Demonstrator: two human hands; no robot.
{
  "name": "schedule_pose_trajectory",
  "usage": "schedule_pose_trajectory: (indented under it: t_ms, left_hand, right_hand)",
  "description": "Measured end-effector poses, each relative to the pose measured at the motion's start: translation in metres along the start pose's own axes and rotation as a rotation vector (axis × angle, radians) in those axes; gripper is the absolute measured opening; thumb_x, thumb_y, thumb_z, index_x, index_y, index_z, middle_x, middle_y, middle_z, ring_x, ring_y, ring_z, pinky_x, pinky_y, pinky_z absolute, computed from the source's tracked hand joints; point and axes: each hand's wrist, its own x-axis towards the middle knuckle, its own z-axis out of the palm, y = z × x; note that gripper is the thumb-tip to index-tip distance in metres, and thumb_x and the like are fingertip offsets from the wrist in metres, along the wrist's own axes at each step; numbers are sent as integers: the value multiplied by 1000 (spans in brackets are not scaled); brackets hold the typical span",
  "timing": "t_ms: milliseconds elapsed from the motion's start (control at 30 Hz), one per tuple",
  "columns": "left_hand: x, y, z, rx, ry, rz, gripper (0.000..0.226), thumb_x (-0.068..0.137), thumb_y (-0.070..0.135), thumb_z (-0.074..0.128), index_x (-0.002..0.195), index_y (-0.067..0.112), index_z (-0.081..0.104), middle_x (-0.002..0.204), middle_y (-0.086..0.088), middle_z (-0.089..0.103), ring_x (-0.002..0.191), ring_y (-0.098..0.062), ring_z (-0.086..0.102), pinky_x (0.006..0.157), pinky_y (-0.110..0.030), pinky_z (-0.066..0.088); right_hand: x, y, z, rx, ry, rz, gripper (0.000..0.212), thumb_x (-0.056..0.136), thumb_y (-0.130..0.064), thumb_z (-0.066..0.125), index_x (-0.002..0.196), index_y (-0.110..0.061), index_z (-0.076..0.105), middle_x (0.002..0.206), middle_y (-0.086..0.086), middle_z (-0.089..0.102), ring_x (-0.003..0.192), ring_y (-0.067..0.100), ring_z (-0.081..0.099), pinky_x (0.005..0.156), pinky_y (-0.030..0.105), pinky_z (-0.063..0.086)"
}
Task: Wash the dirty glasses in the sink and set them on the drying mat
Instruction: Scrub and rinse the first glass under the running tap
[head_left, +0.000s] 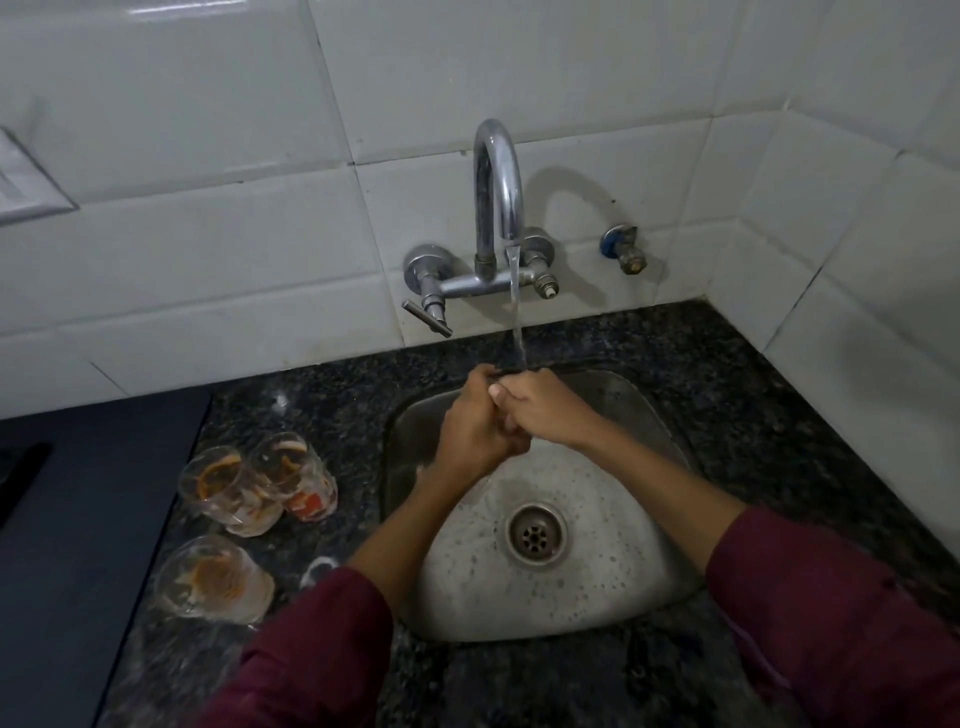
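My left hand and my right hand are pressed together over the steel sink, fingers folded into each other, right under the running stream from the tap. No glass shows in either hand. Three dirty glasses with orange residue stand on the dark granite counter left of the sink: two close together, one glass and a second glass, and a third glass nearer me. A dark mat lies further left.
A round clear rim peeks out beside my left sleeve. The sink drain sits below my hands, with wet droplets around it. A tap lever sticks out to the left. Tiled walls close the back and right side.
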Motion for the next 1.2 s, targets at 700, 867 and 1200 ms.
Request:
schedule_pose_trajectory:
  t_ms: [700, 867, 1200]
  left_hand:
    - [1, -37, 33, -1044, -401, -938, 21, 93, 29, 57, 82, 12, 64, 66, -5, 65, 58, -16, 63, 58, -29, 55]
    - [-15, -51, 35, -1077, -400, -1169, 44, 87, 42, 59, 102, 1, 62, 95, -22, 64, 86, -31, 61, 91, -45, 49]
    - [-14, -39, 31, -1178, -2, -741, 49, 89, 42, 62, 119, 4, 57, 105, -17, 65, 83, -28, 67, 66, -41, 58]
  right_hand:
    - [-28, 53, 20, 779, 221, 496, 16, 91, -9, 50, 103, -15, 58, 97, 5, 63, 77, 11, 57, 63, 26, 48]
    - [-53, 69, 38, 874, 185, 593, 20, 89, -9, 55, 106, -17, 54, 104, 8, 61, 87, 17, 60, 66, 31, 52]
    - [-71, 33, 43, 920, -11, 441, 58, 88, -25, 63, 138, -22, 35, 118, 2, 57, 103, 18, 58, 76, 32, 49]
